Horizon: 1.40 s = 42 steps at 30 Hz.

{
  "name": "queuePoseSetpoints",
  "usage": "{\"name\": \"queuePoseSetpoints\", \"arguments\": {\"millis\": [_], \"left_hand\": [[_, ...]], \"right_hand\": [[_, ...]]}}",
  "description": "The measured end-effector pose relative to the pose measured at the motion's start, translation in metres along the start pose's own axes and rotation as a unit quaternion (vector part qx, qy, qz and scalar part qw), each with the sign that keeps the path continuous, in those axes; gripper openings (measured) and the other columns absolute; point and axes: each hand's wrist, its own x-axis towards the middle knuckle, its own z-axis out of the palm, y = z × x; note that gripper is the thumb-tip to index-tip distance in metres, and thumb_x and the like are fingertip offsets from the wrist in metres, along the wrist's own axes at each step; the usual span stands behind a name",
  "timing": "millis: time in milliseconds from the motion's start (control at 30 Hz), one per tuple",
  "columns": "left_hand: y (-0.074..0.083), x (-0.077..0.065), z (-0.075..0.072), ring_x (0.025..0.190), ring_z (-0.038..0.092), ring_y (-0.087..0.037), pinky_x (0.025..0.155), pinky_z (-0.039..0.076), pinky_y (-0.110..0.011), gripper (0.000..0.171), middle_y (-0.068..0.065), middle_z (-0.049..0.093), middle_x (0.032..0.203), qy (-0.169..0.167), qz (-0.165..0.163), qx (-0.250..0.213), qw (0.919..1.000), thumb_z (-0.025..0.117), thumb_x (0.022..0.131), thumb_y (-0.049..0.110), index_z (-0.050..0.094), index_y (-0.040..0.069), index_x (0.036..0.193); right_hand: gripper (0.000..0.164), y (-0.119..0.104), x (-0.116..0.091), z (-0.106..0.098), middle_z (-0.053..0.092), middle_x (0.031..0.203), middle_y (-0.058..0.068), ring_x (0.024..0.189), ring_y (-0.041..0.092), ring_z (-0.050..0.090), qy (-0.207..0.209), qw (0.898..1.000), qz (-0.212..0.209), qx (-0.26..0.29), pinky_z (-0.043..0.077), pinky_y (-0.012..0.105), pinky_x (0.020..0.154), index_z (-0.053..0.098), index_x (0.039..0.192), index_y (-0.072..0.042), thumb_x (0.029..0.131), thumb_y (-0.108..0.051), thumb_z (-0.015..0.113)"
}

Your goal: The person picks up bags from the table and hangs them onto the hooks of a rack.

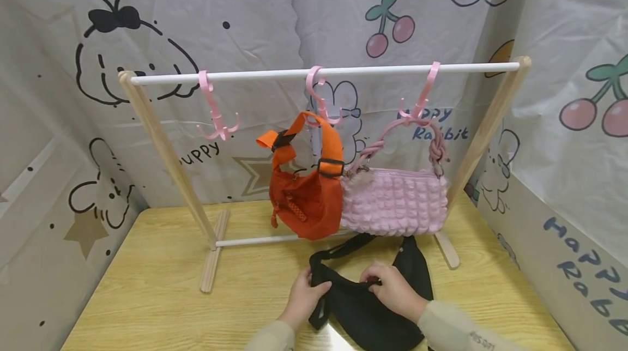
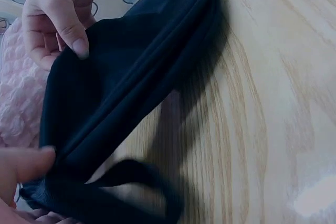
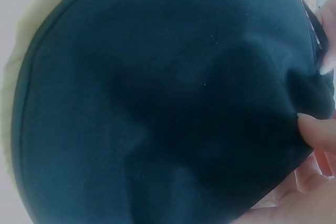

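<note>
Pinching black bag point(image 1: 360, 307) at upper edge with right hand point(image 1: 392, 288), gripping its corner with left hand point(image 1: 305, 297), holding it over table point(image 1: 142, 291) before rack point(image 1: 167, 157). Probably handling light, soft, hardly slippery; likely sagging mid-span, so best being lifted by strap point(image 1: 350, 246).

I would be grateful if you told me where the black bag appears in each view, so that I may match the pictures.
Head: the black bag is at the bottom, right of centre.
Left wrist: it runs from upper centre down to lower left.
Right wrist: it fills most of the picture.
Shared landmark: the right grip, on the bag's edge, right of centre in head, upper left in left wrist, lower right in right wrist.
</note>
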Motion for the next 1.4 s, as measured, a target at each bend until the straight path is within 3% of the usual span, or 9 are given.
{"name": "queuePoseSetpoints", "arguments": {"millis": [133,300,367,533,733,900,1133,1233,1400], "left_hand": [[0.000,0.002,-0.002,0.104,0.064,-0.045,0.091,0.054,-0.051,0.048,-0.034,0.064,0.109,0.038,0.021,0.012,0.9990,0.067,0.084,-0.009,0.045,-0.025,0.124],[0.010,0.002,-0.005,0.097,0.065,-0.033,0.085,0.055,-0.039,0.038,-0.023,0.066,0.102,0.054,0.047,0.010,0.9974,0.069,0.079,-0.016,0.056,-0.015,0.116],[0.016,0.001,-0.006,0.095,0.065,-0.029,0.081,0.055,-0.032,0.037,-0.020,0.067,0.102,0.052,0.064,0.004,0.9966,0.069,0.078,-0.017,0.060,-0.012,0.113],[0.033,-0.001,-0.008,0.093,0.067,-0.027,0.082,0.054,-0.028,0.030,-0.020,0.070,0.101,0.048,0.131,0.020,0.9901,0.071,0.078,-0.017,0.065,-0.007,0.105],[0.049,-0.005,-0.009,0.094,0.067,-0.022,0.084,0.056,-0.031,0.028,-0.015,0.072,0.099,0.047,0.185,0.062,0.9796,0.070,0.079,-0.018,0.068,-0.002,0.102],[0.056,-0.008,-0.010,0.092,0.067,-0.019,0.083,0.057,-0.032,0.034,-0.009,0.073,0.096,0.058,0.271,0.099,0.9556,0.069,0.074,-0.022,0.070,0.002,0.099],[0.057,-0.006,-0.012,0.081,0.070,-0.022,0.079,0.056,-0.022,0.039,-0.009,0.072,0.088,0.054,0.461,0.113,0.8785,0.068,0.069,-0.027,0.068,0.002,0.094],[0.057,-0.007,-0.015,0.079,0.069,-0.022,0.077,0.054,-0.020,0.040,-0.008,0.072,0.088,0.059,0.472,0.113,0.8722,0.067,0.068,-0.027,0.068,0.003,0.095],[0.056,-0.010,-0.021,0.079,0.068,-0.017,0.070,0.056,-0.026,0.040,-0.009,0.072,0.088,0.097,0.435,0.121,0.8872,0.070,0.066,-0.026,0.068,0.002,0.094]], "right_hand": [[0.030,-0.001,-0.002,0.003,0.064,0.084,0.001,0.078,0.008,0.059,-0.017,1.000,-0.001,0.006,0.052,0.026,0.070,0.070,0.083,-0.006,0.070,0.020,0.071],[0.012,-0.001,-0.005,-0.001,0.068,0.094,0.005,0.085,0.011,0.061,-0.095,0.994,0.025,0.041,0.053,0.028,0.073,0.071,0.100,-0.001,0.088,-0.004,0.073],[0.025,-0.002,-0.005,-0.005,0.069,0.105,0.011,0.093,0.020,0.063,-0.106,0.992,0.049,0.045,0.054,0.032,0.077,0.068,0.111,0.003,0.094,-0.016,0.070],[0.041,-0.007,-0.001,-0.017,0.062,0.122,0.015,0.111,0.037,0.059,-0.017,0.995,0.100,-0.004,0.051,0.047,0.091,0.059,0.127,0.003,0.093,-0.017,0.072],[0.056,-0.008,0.007,-0.027,0.059,0.120,0.016,0.112,0.037,0.056,0.092,0.988,0.028,-0.124,0.047,0.054,0.093,0.057,0.129,0.004,0.080,-0.004,0.083],[0.072,-0.008,0.011,-0.036,0.054,0.137,0.024,0.127,0.047,0.047,0.059,0.982,0.007,-0.181,0.040,0.070,0.098,0.052,0.138,0.004,0.076,-0.006,0.086],[0.060,-0.013,0.013,-0.047,0.066,0.127,0.015,0.121,0.039,0.058,0.028,0.964,0.025,-0.262,0.033,0.080,0.095,0.061,0.131,-0.003,0.078,-0.015,0.086],[0.048,-0.017,0.012,-0.051,0.071,0.116,0.011,0.110,0.033,0.065,0.039,0.963,0.019,-0.265,0.032,0.082,0.095,0.066,0.122,-0.005,0.079,-0.012,0.084],[0.039,-0.024,0.010,-0.061,0.073,0.113,0.009,0.103,0.030,0.067,0.043,0.969,0.013,-0.242,0.030,0.080,0.098,0.067,0.120,-0.006,0.083,-0.005,0.079]]}}
